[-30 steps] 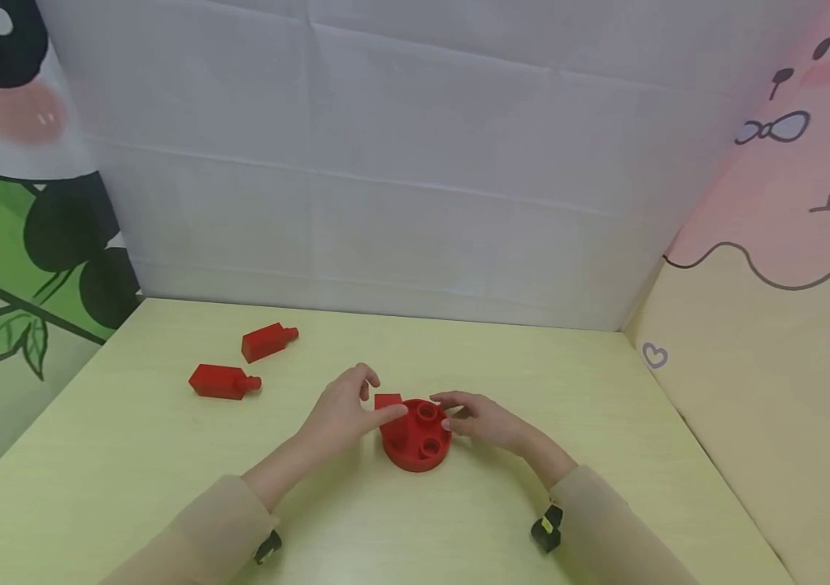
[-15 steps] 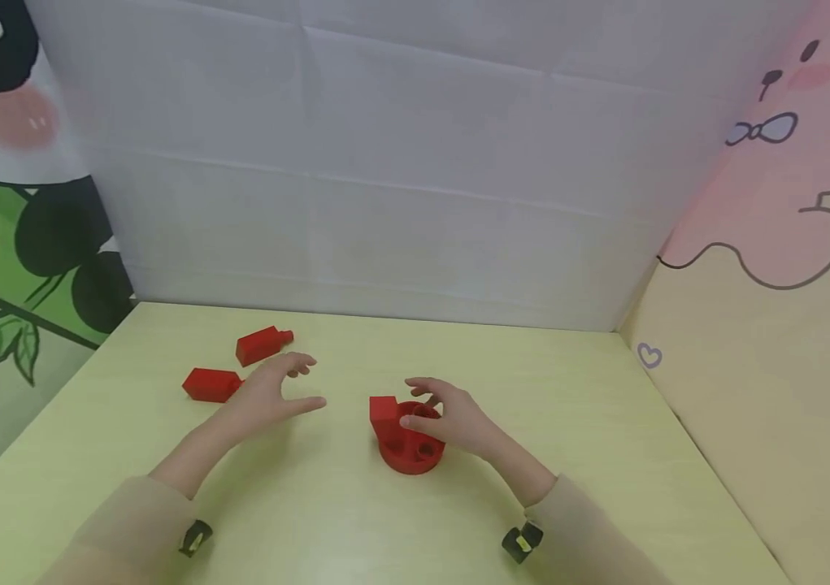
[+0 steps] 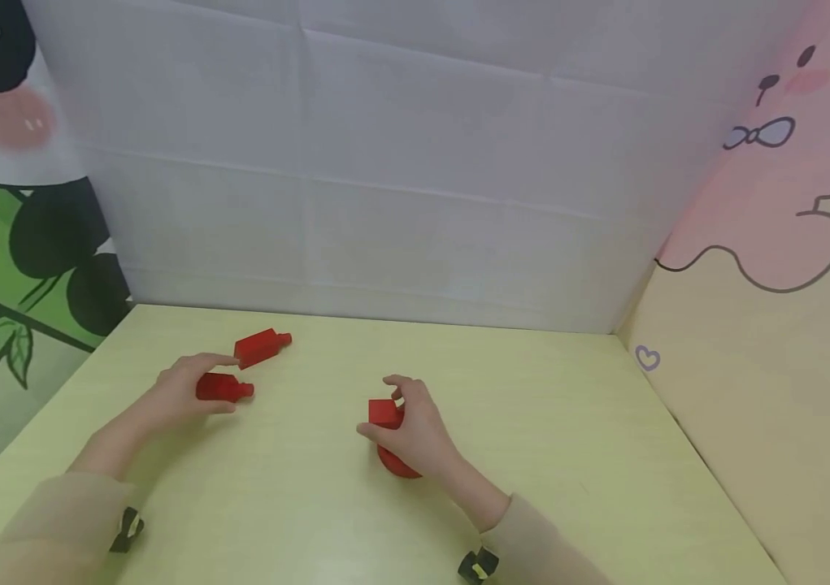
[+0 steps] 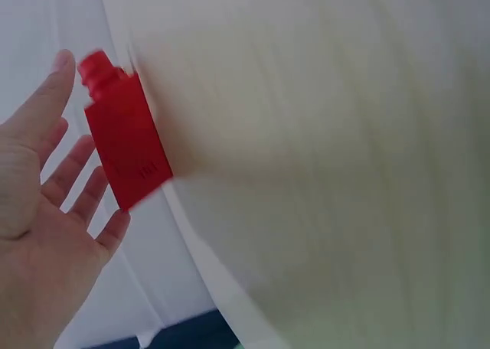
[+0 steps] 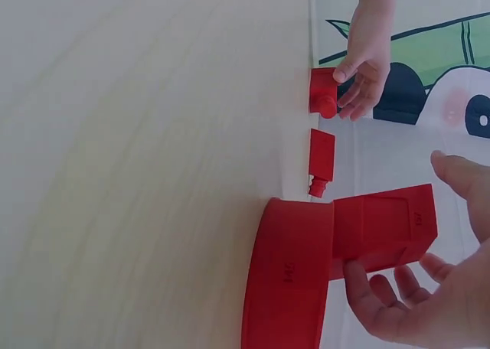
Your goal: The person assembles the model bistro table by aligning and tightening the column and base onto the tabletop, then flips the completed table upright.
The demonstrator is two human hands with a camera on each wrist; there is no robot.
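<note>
On the counter point(image 3: 532, 422), mid-front: right hand point(image 3: 415, 426), grip curled over the round base point(image 3: 396, 465), fingers at the block point(image 3: 384, 413) seated in it. Left hand point(image 3: 180, 390), grip closing round the near peg point(image 3: 223, 388); far peg point(image 3: 261, 347) just beyond, untouched. Risk, as judged: a loose hold lets the base slide, or the peg rolls out of a shallow pinch. Half a second earlier the left hand hovered spread, short of the pegs; the right only touched the base's rim.

bare tabletop point(image 3: 297, 455) between hands, walls behind
</note>
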